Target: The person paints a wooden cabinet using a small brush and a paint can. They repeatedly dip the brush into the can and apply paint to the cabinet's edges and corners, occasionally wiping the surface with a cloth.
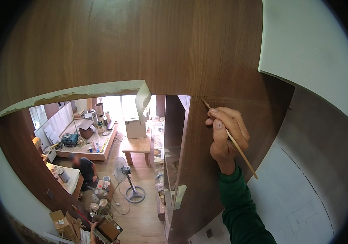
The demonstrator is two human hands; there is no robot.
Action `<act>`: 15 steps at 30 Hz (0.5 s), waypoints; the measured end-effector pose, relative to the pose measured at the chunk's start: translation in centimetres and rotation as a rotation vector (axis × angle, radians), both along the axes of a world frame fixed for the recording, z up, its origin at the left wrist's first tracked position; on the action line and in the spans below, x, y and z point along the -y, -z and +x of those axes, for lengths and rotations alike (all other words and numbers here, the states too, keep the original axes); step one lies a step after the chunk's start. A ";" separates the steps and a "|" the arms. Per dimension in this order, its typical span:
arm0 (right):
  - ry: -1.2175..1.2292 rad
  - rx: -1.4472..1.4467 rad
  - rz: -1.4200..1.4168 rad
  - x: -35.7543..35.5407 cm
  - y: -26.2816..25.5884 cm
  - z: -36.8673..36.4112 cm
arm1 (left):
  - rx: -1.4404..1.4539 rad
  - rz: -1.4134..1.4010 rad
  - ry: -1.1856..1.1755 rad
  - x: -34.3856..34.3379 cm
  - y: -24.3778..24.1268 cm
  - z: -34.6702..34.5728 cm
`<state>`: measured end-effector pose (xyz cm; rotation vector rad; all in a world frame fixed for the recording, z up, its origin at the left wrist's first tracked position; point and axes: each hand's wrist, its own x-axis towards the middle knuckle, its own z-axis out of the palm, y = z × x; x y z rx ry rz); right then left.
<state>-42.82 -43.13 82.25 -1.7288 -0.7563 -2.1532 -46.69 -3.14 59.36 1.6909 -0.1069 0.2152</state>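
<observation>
My right hand, in a green sleeve, grips a thin artist's brush with a light wooden handle. The brush slants up to the left, its tip at the brown wood-grain panel, beside the upper right corner of the opening. A faint horizontal line runs across the panel right of the tip. Pale masking tape edges the top of the opening, smeared brown in places, and one end hangs down loose. My left hand is not in view.
Through the opening, a person crouches near a pedestal fan, a wooden bench and a cluttered platform. Low at the left, another person's hand is at an open dark box, near cardboard boxes.
</observation>
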 end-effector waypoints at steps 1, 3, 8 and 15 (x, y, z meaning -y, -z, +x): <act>0.002 -0.002 0.003 0.0 0.0 0.0 | -0.008 -0.010 0.003 0.0 0.0 0.0; 0.011 -0.006 -0.001 -0.1 -0.1 -0.1 | -0.012 0.003 0.002 -0.1 0.1 0.1; 0.010 -0.014 -0.001 0.1 0.0 0.0 | 0.010 -0.010 0.022 -0.3 0.8 0.4; -0.002 -0.027 -0.009 0.0 0.0 -0.3 | 0.023 -0.023 0.034 -0.6 1.0 0.5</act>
